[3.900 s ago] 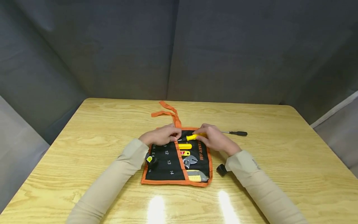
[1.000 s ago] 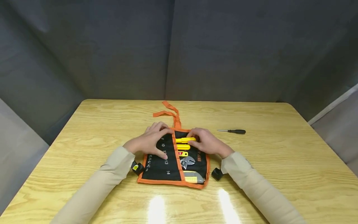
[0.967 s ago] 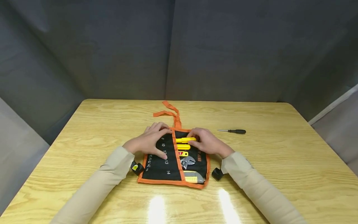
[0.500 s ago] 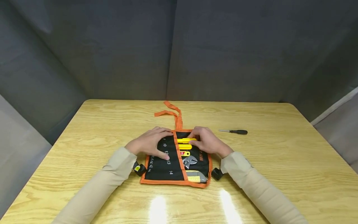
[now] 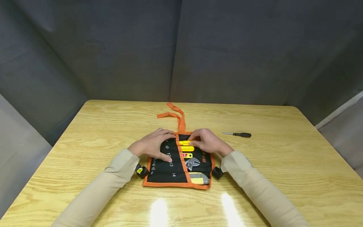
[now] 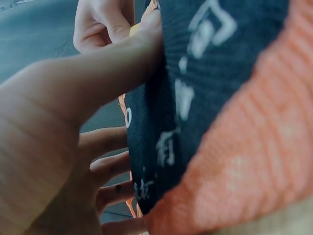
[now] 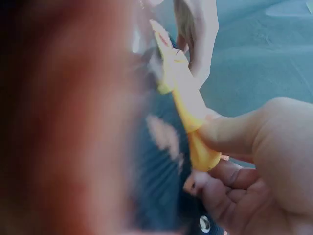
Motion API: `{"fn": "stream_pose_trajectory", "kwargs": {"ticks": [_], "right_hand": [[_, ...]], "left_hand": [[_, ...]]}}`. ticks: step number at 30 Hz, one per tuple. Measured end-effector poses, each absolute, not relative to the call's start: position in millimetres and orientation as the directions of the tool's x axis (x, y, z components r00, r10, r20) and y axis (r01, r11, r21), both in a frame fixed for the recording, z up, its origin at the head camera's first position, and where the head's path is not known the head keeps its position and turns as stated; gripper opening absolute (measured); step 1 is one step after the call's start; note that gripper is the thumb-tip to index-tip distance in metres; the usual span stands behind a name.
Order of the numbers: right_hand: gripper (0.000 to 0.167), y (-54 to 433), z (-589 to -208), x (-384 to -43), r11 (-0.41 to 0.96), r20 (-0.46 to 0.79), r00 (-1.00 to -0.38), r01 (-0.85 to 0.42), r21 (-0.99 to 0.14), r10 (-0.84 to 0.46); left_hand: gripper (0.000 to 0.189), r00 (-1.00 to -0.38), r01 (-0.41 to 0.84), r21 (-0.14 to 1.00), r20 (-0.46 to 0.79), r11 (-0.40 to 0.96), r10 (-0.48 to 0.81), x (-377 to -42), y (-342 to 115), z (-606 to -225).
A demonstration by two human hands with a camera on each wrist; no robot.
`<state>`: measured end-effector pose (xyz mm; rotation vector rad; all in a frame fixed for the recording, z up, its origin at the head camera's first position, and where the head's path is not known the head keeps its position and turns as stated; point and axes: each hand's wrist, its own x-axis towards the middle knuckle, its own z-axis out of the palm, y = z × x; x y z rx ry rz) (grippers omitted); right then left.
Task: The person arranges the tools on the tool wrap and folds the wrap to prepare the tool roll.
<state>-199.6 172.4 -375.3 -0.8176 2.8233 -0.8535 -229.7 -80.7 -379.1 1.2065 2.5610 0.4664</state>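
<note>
A black tool roll (image 5: 164, 174) with orange edging lies spread on the table, printed with white numbers. My left hand (image 5: 153, 144) rests on its left part, fingers spread toward the far edge and thumb across the pocket panel. With my right hand (image 5: 209, 142) I pinch the yellow handle of a screwdriver (image 7: 190, 110) between thumb and fingers. Its shaft is hidden in the topmost pocket. Below it in the pockets sit another yellow handle (image 5: 187, 148), a small yellow-and-red tool (image 5: 187, 155), an adjustable wrench (image 5: 193, 163) and a utility knife (image 5: 199, 178).
A black-handled screwdriver (image 5: 242, 135) lies on the wooden table (image 5: 269, 173) to the right of the roll. Orange ties (image 5: 181, 123) stretch from the roll's far edge. Dark cloth (image 5: 127, 50) hangs behind the table.
Several seconds ago the yellow screwdriver's collar and shaft showed outside the pocket; now only its handle shows. My left hand has let go of the pocket edge and spread out over the roll.
</note>
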Motion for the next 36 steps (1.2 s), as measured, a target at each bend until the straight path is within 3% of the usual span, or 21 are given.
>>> {"fn": "stream_pose_trajectory", "kwargs": {"ticks": [12,21,36], "right_hand": [[0.012,164.9,-377.1,-197.8,0.708,0.144,-0.853,-0.501,-0.497,-0.502],[0.022,168.3,-369.6,-196.8,0.725,0.062,-0.855,-0.472,-0.501,-0.514],[0.017,255.3,-356.2,-191.1,0.842,0.135,-0.935,-0.355,-0.407,-0.329]], "left_hand": [[0.091,-0.618,0.695,0.400,-0.094,0.598,0.781,-230.7,-82.6,-378.9],[0.094,-0.627,0.677,0.429,-0.091,0.598,0.774,-228.6,-89.1,-381.0],[0.100,-0.630,0.687,0.415,-0.068,0.596,0.774,-226.7,-91.4,-380.7]]}}
